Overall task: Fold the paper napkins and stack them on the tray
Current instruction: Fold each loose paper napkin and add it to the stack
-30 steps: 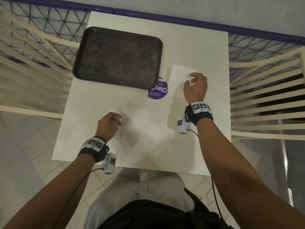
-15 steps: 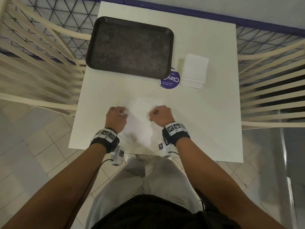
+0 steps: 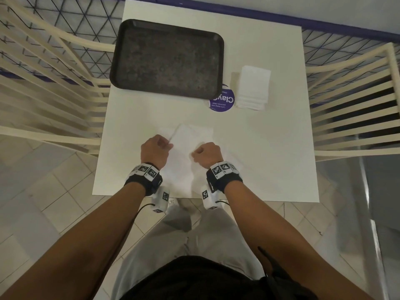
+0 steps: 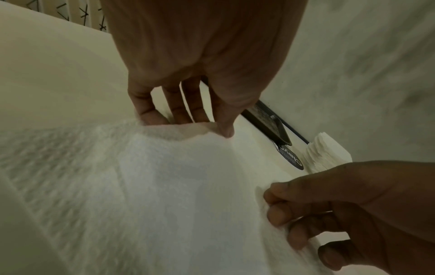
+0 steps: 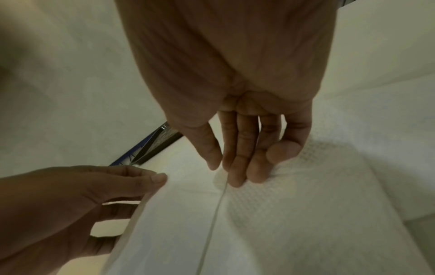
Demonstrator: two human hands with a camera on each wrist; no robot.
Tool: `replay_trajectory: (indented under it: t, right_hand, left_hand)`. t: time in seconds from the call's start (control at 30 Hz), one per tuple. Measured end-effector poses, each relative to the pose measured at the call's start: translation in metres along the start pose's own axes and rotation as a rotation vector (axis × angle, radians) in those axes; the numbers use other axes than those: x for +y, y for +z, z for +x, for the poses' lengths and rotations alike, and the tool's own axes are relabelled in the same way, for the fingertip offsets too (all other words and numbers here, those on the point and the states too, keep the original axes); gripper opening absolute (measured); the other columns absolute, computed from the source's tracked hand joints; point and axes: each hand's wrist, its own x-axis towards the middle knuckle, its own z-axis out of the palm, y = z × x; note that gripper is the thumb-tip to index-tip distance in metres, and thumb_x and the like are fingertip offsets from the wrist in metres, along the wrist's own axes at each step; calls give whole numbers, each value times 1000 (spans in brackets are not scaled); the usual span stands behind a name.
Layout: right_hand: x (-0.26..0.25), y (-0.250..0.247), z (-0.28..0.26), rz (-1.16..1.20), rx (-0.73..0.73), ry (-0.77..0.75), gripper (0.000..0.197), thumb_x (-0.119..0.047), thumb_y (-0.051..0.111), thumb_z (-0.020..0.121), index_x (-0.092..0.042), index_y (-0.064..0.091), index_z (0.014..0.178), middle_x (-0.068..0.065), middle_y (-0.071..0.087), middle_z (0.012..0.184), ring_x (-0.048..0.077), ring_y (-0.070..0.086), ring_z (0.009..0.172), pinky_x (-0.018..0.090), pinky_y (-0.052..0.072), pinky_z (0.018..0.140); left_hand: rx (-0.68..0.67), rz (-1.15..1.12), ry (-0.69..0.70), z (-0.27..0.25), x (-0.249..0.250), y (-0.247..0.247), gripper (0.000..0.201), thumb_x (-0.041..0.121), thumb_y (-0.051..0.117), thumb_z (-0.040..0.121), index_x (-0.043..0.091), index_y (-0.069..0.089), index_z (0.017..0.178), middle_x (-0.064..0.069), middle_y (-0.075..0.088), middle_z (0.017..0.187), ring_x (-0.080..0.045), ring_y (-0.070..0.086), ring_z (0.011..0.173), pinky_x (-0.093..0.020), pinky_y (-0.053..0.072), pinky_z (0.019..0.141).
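An unfolded white paper napkin [image 3: 188,139] lies near the table's front edge, partly lifted between my hands. My left hand [image 3: 159,146] pinches its left edge with curled fingers [image 4: 150,115]. My right hand [image 3: 201,151] grips its right edge; the thumb and fingertips [image 5: 237,176] meet on the embossed paper. The dark tray [image 3: 168,59] sits at the far left of the table with nothing on it. A stack of white napkins [image 3: 252,87] rests to the tray's right, apart from both hands.
A round purple sticker [image 3: 221,100] lies on the white table [image 3: 270,159] between tray and stack. Cream slatted chair backs [image 3: 54,94] stand on both sides. The table's right half is bare.
My right hand left the napkin stack and came back to the near napkin, taking its right edge. My left hand has kept its hold on the left edge.
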Motion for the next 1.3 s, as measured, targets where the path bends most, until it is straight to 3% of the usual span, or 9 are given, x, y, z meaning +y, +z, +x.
replay_trajectory:
  t: [0.13, 0.3, 0.53, 0.67, 0.77, 0.9, 1.03, 1.13, 1.3]
  right_hand:
    - [0, -2, -4, 16, 0, -17, 22, -31, 69, 86, -12, 78, 79, 1, 76, 85, 18, 69, 82, 26, 56, 74]
    - [-1, -3, -4, 120, -28, 26, 37, -44, 66, 88, -10, 77, 76, 5, 76, 79, 20, 69, 68, 29, 58, 70]
    - [-2, -9, -10, 336, -108, 53, 31, -45, 69, 89, -15, 74, 85, -6, 76, 83, 10, 65, 64, 19, 44, 50]
    - [-2, -9, -10, 373, -57, -17, 19, -31, 72, 89, -20, 68, 73, -5, 73, 76, 14, 67, 66, 22, 47, 63]
    - [-7, -12, -10, 390, -45, -40, 13, -27, 69, 91, -19, 64, 81, -1, 73, 76, 15, 69, 64, 23, 46, 65]
    - [-13, -19, -11, 467, -8, -82, 10, -20, 71, 90, -18, 61, 93, -2, 72, 75, 15, 68, 61, 24, 46, 65]
    - [-18, -26, -12, 492, 53, -138, 10, -15, 71, 89, -17, 61, 91, -14, 65, 61, 13, 66, 55, 20, 45, 62]
    - [-19, -32, -11, 508, 77, -151, 9, -15, 69, 89, -18, 62, 93, -15, 63, 59, 13, 65, 55, 22, 44, 63]
    - [-21, -41, -11, 526, 51, -228, 14, -11, 73, 87, -14, 63, 96, 0, 70, 77, 13, 64, 55, 24, 50, 70]
  left_hand:
    - [24, -6, 42, -3, 3, -6, 10, 30, 76, 92, 22, 69, 90, 12, 67, 81, -13, 63, 78, -27, 49, 78]
    - [41, -73, 48, -7, 6, -12, 12, 32, 74, 93, 20, 73, 95, 5, 72, 84, -15, 65, 79, -16, 44, 71]
    - [46, -131, -14, -12, 3, -12, 16, 34, 71, 96, 19, 71, 101, 3, 73, 88, -19, 65, 83, -32, 53, 84]
    - [47, -74, 24, -16, 4, -13, 19, 36, 69, 97, 17, 70, 103, 4, 70, 98, -16, 63, 94, -27, 45, 87]
    - [79, -70, 60, -17, 5, -13, 13, 34, 71, 96, 21, 68, 98, 1, 69, 107, -14, 60, 101, -26, 42, 88]
    - [117, -122, 134, -17, 10, -14, 15, 32, 71, 96, 18, 67, 99, 1, 70, 100, -16, 65, 95, -34, 53, 90]
    - [-47, -321, 10, -11, 14, -19, 33, 41, 74, 87, 15, 69, 106, -3, 74, 100, -25, 71, 96, -43, 58, 90]
    - [-126, -427, -12, -8, 15, -21, 16, 25, 76, 88, 15, 71, 100, -10, 77, 102, -33, 73, 99, -53, 60, 90]
    - [-132, -529, -34, -9, 22, -22, 11, 14, 74, 92, 15, 70, 102, -14, 76, 99, -27, 71, 86, -45, 57, 80]
